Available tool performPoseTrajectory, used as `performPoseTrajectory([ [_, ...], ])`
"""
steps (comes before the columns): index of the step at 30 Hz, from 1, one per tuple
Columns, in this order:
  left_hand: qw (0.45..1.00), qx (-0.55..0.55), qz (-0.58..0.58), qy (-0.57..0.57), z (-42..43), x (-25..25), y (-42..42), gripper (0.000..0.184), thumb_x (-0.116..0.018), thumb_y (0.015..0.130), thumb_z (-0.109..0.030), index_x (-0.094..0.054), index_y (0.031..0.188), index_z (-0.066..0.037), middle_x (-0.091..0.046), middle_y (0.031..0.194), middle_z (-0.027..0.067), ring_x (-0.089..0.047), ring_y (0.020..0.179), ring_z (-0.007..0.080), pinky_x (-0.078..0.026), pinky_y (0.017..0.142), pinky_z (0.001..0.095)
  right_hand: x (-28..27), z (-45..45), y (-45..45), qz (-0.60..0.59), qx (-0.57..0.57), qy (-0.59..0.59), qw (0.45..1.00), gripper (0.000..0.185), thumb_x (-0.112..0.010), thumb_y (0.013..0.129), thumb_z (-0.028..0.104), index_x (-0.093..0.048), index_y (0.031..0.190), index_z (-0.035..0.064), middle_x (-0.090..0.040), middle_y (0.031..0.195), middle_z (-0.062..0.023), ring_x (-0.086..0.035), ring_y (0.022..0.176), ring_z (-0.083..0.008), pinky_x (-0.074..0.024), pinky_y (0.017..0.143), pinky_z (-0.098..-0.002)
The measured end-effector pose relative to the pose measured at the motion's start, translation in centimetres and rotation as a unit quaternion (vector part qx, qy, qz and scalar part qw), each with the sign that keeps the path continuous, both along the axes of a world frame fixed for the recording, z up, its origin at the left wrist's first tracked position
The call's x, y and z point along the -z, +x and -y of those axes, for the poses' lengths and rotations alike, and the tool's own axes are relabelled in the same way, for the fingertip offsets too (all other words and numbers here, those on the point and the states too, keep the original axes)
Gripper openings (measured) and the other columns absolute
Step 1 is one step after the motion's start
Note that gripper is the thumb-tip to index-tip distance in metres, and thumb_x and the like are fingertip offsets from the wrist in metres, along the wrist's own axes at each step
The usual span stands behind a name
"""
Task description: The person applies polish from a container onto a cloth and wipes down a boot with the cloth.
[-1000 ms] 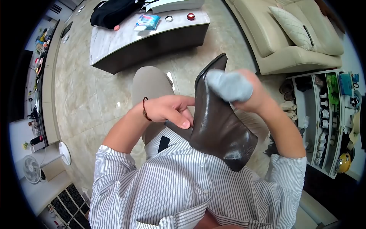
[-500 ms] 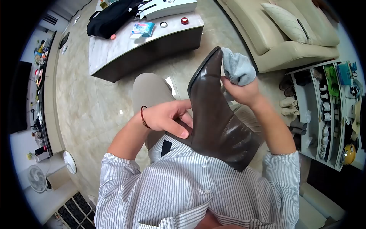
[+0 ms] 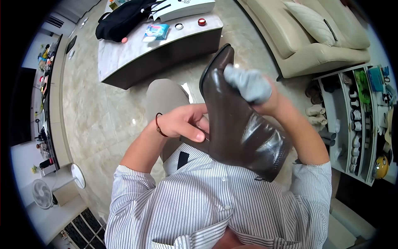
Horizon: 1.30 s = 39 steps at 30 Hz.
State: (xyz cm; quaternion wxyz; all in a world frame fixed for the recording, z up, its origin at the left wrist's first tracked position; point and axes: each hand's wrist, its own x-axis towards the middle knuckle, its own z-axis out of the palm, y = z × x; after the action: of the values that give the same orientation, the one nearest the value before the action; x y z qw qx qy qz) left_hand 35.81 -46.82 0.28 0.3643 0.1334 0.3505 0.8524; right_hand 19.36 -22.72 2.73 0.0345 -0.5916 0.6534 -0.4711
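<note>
A shiny dark brown ankle boot (image 3: 232, 120) is tilted over my lap, its toe pointing up and its opening toward the lower right. My left hand (image 3: 186, 122) grips the boot at its heel, the thumb on the near side and some fingers hidden beneath. A grey-blue cloth (image 3: 248, 84) is bunched in my right hand (image 3: 271, 101) and lies against the upper front of the boot, a little blurred by motion.
Ahead stands a marble-topped table (image 3: 120, 54) with a wipes pack (image 3: 156, 31), a red tin (image 3: 202, 22), a round lid (image 3: 178, 26) and a black bag (image 3: 120, 27). A cream sofa (image 3: 306, 58) and a shoe rack (image 3: 338, 112) are at right, a fan (image 3: 42, 194) at left.
The cloth in my right hand has moved off the boot's far side near the toe, then back down and left onto its upper front. The boot's toe has shifted slightly up and left.
</note>
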Motion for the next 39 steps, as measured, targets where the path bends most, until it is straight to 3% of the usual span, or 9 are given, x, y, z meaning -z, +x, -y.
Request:
performPoseTrajectory([
  [6,0.99,0.083,-0.018,0.11,-0.3,1.2,0.1,0.083,-0.077,0.085,-0.008,-0.031,0.151,0.013,-0.063,0.136,0.0225,-0.066,0.121,0.0264,-0.052,0.102,0.0364,0.4,0.2,-1.8,-0.014,-0.051,0.004,0.999,0.038,-0.081,0.075,0.003,-0.071,0.111,0.0048,-0.072,0.094,-0.0088,-0.071,0.083,-0.0279,-0.0564,0.078,-0.034],
  [8,0.986,0.092,-0.046,0.132,-0.2,1.5,-0.2,0.083,-0.08,0.083,-0.013,-0.036,0.148,0.015,-0.059,0.141,0.0226,-0.062,0.126,0.0271,-0.05,0.106,0.0378,0.3,-0.2,-0.8,0.016,0.121,0.0,0.992,0.033,-0.079,0.077,0.0,-0.071,0.109,0.0031,-0.073,0.101,-0.0091,-0.072,0.092,-0.0235,-0.0568,0.084,-0.0349],
  [14,0.987,0.101,0.017,0.126,1.4,2.3,0.1,0.083,-0.083,0.081,-0.015,-0.04,0.145,0.017,-0.062,0.137,0.0227,-0.064,0.123,0.027,-0.052,0.104,0.0372,0.1,-2.2,1.7,0.125,-0.151,0.128,0.972,0.055,-0.082,0.06,0.004,-0.069,0.113,0.0037,-0.071,0.107,-0.0134,-0.069,0.098,-0.0306,-0.0542,0.092,-0.0402],
  [18,0.978,0.11,-0.011,0.174,0.9,3.6,0.0,0.075,-0.089,0.075,-0.005,-0.052,0.136,0.015,-0.069,0.126,0.0214,-0.069,0.115,0.0258,-0.056,0.099,0.0367,-2.7,-4.2,4.5,0.235,-0.186,0.194,0.934,0.046,-0.081,0.064,0.006,-0.07,0.109,0.0065,-0.073,0.103,-0.013,-0.07,0.092,-0.0314,-0.0564,0.085,-0.0383],
  [23,0.977,0.131,-0.027,0.167,1.5,4.8,-0.4,0.088,-0.084,0.079,-0.007,-0.035,0.148,0.016,-0.058,0.141,0.0238,-0.061,0.128,0.0286,-0.052,0.106,0.0405,-5.2,-6.1,6.5,0.297,-0.226,0.284,0.883,0.046,-0.084,0.065,0.013,-0.07,0.108,0.0079,-0.073,0.099,-0.0132,-0.07,0.091,-0.0325,-0.0564,0.082,-0.0395],
  [30,0.993,0.084,0.044,0.065,1.7,2.7,-0.4,0.083,-0.087,0.077,-0.014,-0.045,0.141,0.016,-0.064,0.134,0.0222,-0.066,0.121,0.0279,-0.053,0.102,0.0389,-7.2,-6.7,4.1,0.302,-0.31,0.173,0.885,0.048,-0.083,0.064,0.015,-0.069,0.11,0.0091,-0.071,0.105,-0.0143,-0.068,0.095,-0.0362,-0.0555,0.082,-0.0422],
  [33,0.993,0.083,0.053,0.07,1.0,1.6,-0.5,0.085,-0.086,0.078,-0.014,-0.042,0.143,0.017,-0.064,0.134,0.0222,-0.066,0.12,0.0279,-0.053,0.101,0.0386,-8.4,-5.7,3.8,0.045,-0.103,0.245,0.963,0.039,-0.075,0.071,0.023,-0.068,0.106,0.0083,-0.069,0.102,-0.016,-0.067,0.094,-0.0396,-0.0547,0.08,-0.047],
  [38,0.988,0.087,0.023,0.127,0.5,2.6,-0.6,0.086,-0.077,0.085,-0.01,-0.028,0.151,0.016,-0.058,0.141,0.0243,-0.062,0.128,0.028,-0.049,0.109,0.0401,-5.2,-3.7,0.5,0.014,0.113,0.236,0.965,0.04,-0.074,0.072,0.022,-0.066,0.108,0.0087,-0.07,0.095,-0.0178,-0.067,0.085,-0.0418,-0.0552,0.077,-0.0468],
  [39,0.989,0.098,0.028,0.106,0.9,2.6,-0.9,0.086,-0.076,0.085,-0.01,-0.027,0.151,0.016,-0.06,0.138,0.0258,-0.064,0.124,0.0285,-0.05,0.107,0.0398,-5.8,-3.4,0.8,0.021,0.095,0.254,0.962,0.034,-0.064,0.072,0.003,-0.069,0.105,0.0074,-0.072,0.098,-0.0119,-0.07,0.085,-0.0318,-0.0559,0.083,-0.0357],
])
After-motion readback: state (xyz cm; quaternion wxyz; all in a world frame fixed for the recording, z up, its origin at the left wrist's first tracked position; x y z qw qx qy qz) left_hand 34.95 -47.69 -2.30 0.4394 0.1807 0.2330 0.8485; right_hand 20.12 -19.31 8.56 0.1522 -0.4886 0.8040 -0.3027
